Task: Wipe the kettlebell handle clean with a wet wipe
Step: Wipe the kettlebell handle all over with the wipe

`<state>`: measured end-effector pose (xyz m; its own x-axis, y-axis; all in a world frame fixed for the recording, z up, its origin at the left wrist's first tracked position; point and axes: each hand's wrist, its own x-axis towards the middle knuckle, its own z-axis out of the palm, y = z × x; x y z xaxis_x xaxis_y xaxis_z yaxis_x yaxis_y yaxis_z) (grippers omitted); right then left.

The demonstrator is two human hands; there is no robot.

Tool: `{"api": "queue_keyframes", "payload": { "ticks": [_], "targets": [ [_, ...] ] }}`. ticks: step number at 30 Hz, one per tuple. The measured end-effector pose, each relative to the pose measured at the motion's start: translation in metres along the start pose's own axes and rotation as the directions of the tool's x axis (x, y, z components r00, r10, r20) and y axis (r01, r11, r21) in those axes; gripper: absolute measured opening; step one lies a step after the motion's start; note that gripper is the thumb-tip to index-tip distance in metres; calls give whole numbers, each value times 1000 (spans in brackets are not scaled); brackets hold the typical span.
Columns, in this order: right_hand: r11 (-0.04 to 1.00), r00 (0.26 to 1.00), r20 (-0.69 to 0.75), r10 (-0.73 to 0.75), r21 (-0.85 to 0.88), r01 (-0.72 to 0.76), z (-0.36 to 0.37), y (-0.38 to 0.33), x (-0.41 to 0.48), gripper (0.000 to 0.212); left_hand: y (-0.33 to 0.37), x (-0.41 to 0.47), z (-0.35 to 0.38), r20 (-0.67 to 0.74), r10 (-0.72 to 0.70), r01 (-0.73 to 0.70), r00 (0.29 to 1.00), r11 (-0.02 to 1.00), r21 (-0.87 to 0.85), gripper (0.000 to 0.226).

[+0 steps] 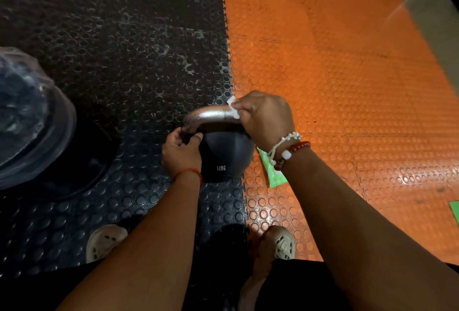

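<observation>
A black kettlebell (224,154) with a silver handle (211,113) stands on the floor where the black and orange mats meet. My right hand (267,118) grips the right end of the handle with a white wet wipe (233,108) wrapped under its fingers. My left hand (181,149) holds the left end of the handle where it joins the ball, thumb across the front. A green wipe packet (274,174) lies on the orange mat just right of the kettlebell, partly hidden by my right wrist.
A plastic-wrapped dark round object (27,116) sits at the left on the studded black mat (111,49). The orange mat (347,74) stretches to the right. My two feet in pale shoes (106,241) stand near the bottom. A green scrap (454,211) lies at the right edge.
</observation>
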<state>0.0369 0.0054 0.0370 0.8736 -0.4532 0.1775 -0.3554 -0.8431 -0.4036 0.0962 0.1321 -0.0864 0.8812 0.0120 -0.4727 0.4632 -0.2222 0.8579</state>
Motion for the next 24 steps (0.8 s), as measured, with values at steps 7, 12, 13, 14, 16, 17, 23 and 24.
{"api": "queue_keyframes", "payload": {
  "ticks": [7,12,13,14,16,17,23,24],
  "targets": [
    [998,995,-90,-45,36,48,3,3,-11,22,0,0,0,-2,-2,2,1000,1000,8,36],
    [996,993,-92,-74,49,78,9,-4,-12,22,1,0,0,3,0,0,1000,1000,11,37],
    [995,991,-105,-85,49,90,10,-1,-15,22,1,0,0,4,0,0,1000,1000,13,37],
    [995,990,-121,-78,50,85,9,3,-16,22,1,-1,0,3,1,-1,1000,1000,12,38],
    [998,989,-143,-43,46,50,9,6,-10,21,1,0,0,0,6,-6,1000,1000,19,39],
    [998,988,-149,-38,41,44,10,4,-7,21,1,-1,0,-2,8,-8,1000,1000,24,40],
    [986,973,-164,-164,-69,154,13,5,-21,14,2,-1,-1,-6,14,-14,1000,999,32,41],
    [989,976,-166,-138,-74,127,12,6,-17,15,2,-1,-1,-6,12,-12,1000,999,30,41]
  ]
}}
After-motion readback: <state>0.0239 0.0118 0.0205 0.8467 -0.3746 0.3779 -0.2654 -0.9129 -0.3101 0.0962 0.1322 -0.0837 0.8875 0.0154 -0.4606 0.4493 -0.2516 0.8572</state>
